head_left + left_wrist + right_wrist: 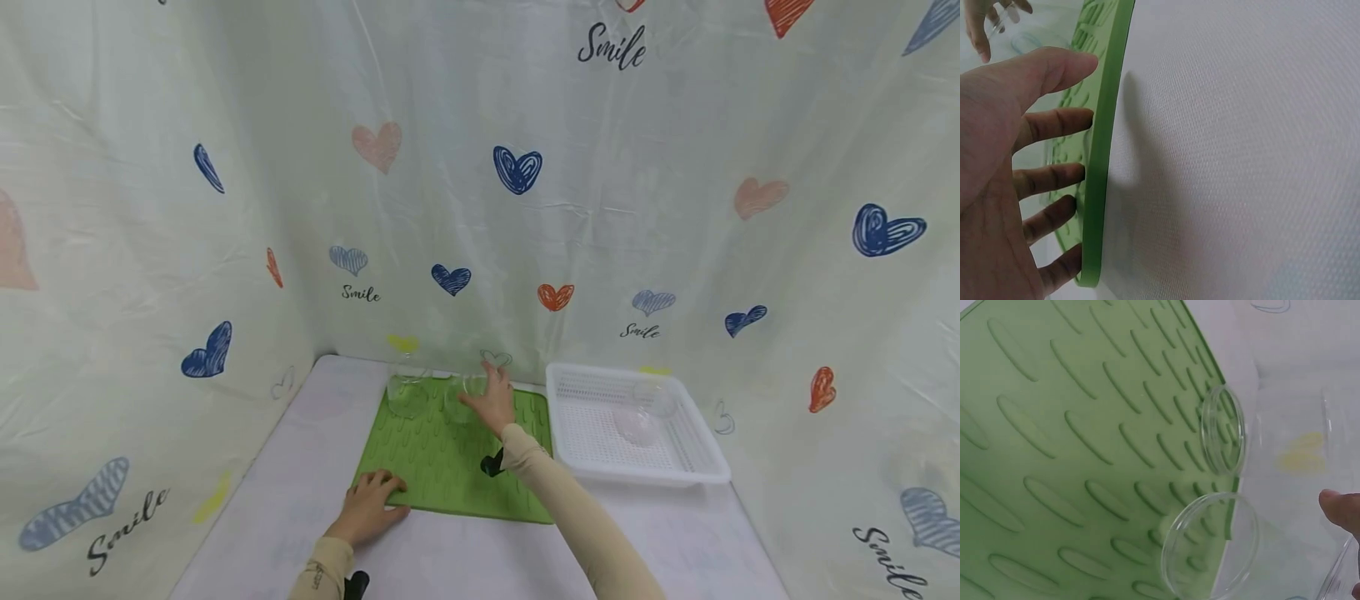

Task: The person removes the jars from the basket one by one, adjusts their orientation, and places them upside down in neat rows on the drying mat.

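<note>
Clear round petri dishes stand toward the back of a green ribbed mat (442, 475). One dish (408, 396) is at the back left in the head view. The right wrist view shows one dish (1206, 432) beside another dish (1169, 550). My right hand (492, 404) reaches over the back of the mat and holds a clear dish (459, 408) between thumb and fingers; the transparent edges are faint. My left hand (369, 504) rests at the mat's front left corner, its fingertips (1072, 122) touching the mat with the fingers spread.
Right of the mat, a white plastic basket (570, 462) holds clear round dishes (637, 423). A white cloth covers the table (480, 558). Behind and at both sides hangs a pale curtain (450, 208) printed with hearts.
</note>
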Demonstrator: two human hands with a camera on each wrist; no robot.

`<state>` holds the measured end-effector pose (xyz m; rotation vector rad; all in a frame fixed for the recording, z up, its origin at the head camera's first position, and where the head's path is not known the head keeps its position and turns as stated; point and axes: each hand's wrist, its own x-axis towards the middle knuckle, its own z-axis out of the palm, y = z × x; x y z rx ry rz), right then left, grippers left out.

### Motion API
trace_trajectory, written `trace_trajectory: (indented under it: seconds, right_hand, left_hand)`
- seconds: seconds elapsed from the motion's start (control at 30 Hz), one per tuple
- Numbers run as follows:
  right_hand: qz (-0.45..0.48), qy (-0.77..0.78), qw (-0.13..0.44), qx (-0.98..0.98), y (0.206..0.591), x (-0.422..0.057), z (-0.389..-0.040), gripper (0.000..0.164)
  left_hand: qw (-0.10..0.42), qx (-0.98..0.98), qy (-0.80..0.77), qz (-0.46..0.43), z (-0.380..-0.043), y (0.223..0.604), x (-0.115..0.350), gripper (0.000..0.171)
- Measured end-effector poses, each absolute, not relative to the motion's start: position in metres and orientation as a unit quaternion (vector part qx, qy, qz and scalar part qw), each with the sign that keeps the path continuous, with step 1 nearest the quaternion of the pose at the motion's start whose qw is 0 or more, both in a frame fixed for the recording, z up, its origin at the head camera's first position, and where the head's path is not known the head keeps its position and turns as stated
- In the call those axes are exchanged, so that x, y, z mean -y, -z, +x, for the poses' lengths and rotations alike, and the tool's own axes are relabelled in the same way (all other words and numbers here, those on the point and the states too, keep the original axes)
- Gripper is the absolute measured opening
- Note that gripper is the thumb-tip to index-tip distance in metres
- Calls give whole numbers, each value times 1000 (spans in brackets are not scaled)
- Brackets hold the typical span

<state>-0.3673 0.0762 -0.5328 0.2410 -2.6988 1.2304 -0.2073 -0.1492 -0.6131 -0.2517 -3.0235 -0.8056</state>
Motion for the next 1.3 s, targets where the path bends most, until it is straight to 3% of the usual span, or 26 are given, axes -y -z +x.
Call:
trace_trajectory:
  seconds: [0.2,0.43,0.87,1.3]
  right_hand:
    - [104,-407,104,902,542,-75,-370,82]
    - [114,-413,81,900,544,-73,-371,69]
    - [147,-341,73,926,548,-71,-372,65]
    - [166,-394,31,904,560,-84,-374,62]
  left_hand:
    - [-4,964,255,-76,-207,610,148,32]
    - [-4,963,259,-77,-208,610,149,32]
    - [-7,962,261,-77,-208,612,149,32]
    - [-9,964,255,-73,-207,617,149,31]
